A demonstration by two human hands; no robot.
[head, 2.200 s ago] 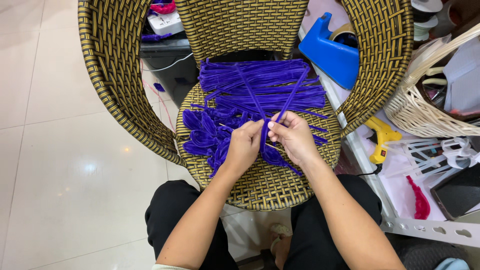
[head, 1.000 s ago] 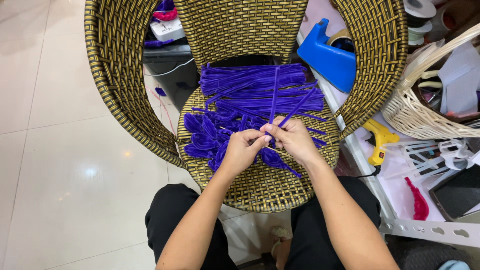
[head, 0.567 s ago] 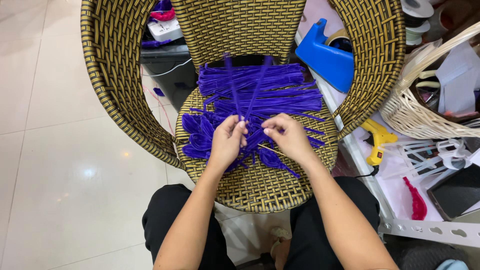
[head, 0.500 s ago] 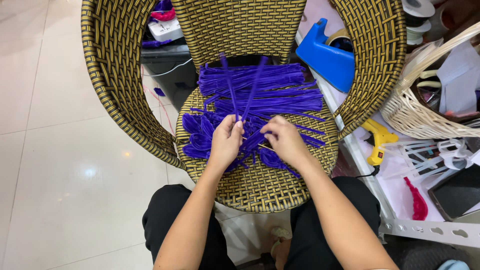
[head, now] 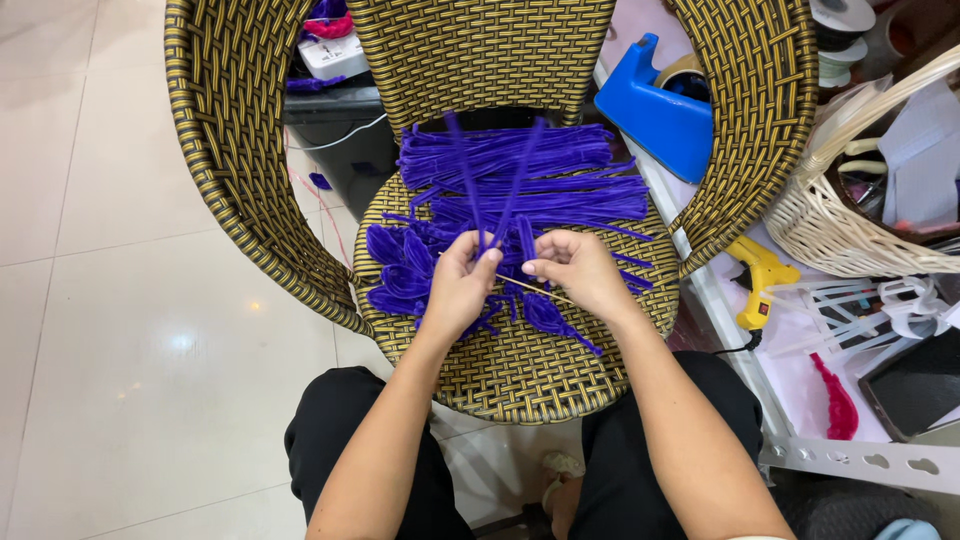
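Purple fuzzy pipe-cleaner stems (head: 497, 190) stand up from the pinch of the left hand (head: 458, 285), while the right hand (head: 575, 272) just beside it closes its fingertips on a thin pale wooden stick (head: 530, 288). Beyond and beneath both grips, the seat of the black-and-gold woven wicker chair (head: 520, 375) holds a heap of straight purple stems (head: 530, 180) and folded purple loops (head: 400, 275). Well to the right of the grips, a pale woven basket (head: 840, 235) holds white papers, with a yellow glue gun (head: 757, 280) nearer.

Hands: you had two, left hand (head: 458, 285) and right hand (head: 572, 270).
Wicker chair (head: 230, 150): one.
Purple pipe cleaners (head: 540, 185): too many for you to count.
Thin wooden stick (head: 535, 289): one.
Yellow glue gun (head: 757, 280): one.
Blue tape dispenser (head: 655, 105): one.
White wicker basket (head: 835, 225): one.
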